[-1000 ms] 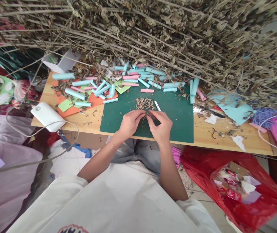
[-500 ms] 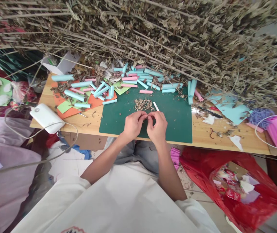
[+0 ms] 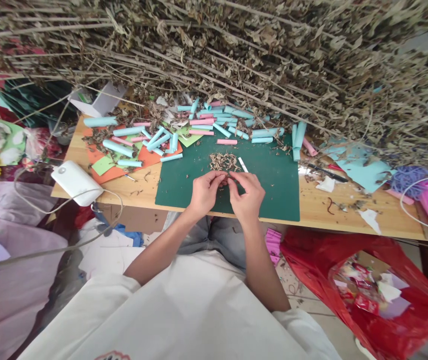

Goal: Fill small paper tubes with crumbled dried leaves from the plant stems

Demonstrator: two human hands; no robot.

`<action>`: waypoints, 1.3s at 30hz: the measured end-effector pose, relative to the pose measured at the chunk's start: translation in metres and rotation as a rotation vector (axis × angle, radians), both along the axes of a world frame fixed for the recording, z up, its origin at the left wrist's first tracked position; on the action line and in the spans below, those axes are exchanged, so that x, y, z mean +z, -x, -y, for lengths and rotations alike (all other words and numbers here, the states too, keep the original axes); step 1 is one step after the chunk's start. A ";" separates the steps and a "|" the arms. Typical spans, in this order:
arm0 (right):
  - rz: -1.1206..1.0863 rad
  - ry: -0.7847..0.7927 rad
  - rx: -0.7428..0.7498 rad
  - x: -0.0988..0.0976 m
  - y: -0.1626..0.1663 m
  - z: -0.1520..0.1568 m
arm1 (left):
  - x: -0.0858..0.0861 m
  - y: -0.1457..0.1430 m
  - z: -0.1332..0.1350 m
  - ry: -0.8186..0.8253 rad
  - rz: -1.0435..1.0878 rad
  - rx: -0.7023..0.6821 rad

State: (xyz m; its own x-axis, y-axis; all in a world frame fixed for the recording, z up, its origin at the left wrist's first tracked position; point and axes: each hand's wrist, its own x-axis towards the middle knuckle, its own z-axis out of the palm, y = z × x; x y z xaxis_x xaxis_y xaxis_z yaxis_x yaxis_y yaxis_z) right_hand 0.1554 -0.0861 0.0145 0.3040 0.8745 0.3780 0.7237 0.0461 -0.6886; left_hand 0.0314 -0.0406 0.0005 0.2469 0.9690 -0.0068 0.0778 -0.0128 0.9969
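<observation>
Both hands meet over the green cutting mat (image 3: 274, 185) on the wooden table (image 3: 349, 220). My left hand (image 3: 204, 191) and my right hand (image 3: 248, 194) are closed in pinches, fingertips almost touching, around a small bit of dried plant that I cannot make out clearly. Just beyond the fingertips lies a small heap of crumbled dried leaves (image 3: 223, 161). A short white stick (image 3: 243, 164) rests beside that heap on its right.
Several blue and pink paper rolls (image 3: 206, 122) lie along the mat's far edge and on orange and green paper (image 3: 103, 167). Dried stalks (image 3: 236, 55) overhang the table. A white device (image 3: 76, 182) with a cable sits left; a red plastic bag (image 3: 367, 290) lies below right.
The hands stayed together over the mat, shifting only slightly; the right fingers, spread wider a second ago, are now drawn in to the left fingertips.
</observation>
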 end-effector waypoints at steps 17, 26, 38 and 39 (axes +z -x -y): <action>-0.082 -0.031 -0.124 -0.004 0.005 -0.003 | 0.006 0.001 0.003 -0.394 -0.351 0.049; 0.002 0.051 -0.067 -0.009 -0.008 -0.004 | 0.003 0.007 -0.004 -0.462 -0.264 -0.045; 0.346 0.199 0.132 0.004 -0.033 -0.029 | 0.008 0.042 -0.036 -0.619 -0.601 -0.103; 0.386 0.211 0.159 0.006 -0.034 -0.033 | 0.007 0.042 -0.040 -0.626 -0.636 -0.131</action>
State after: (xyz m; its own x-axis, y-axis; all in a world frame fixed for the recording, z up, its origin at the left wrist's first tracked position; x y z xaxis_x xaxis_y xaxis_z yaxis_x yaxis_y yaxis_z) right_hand 0.1893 -0.0533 0.0201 0.0316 0.9688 0.2456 0.9242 0.0652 -0.3763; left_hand -0.0104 -0.0004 0.0080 0.4857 0.8055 0.3395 0.5719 -0.5866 0.5735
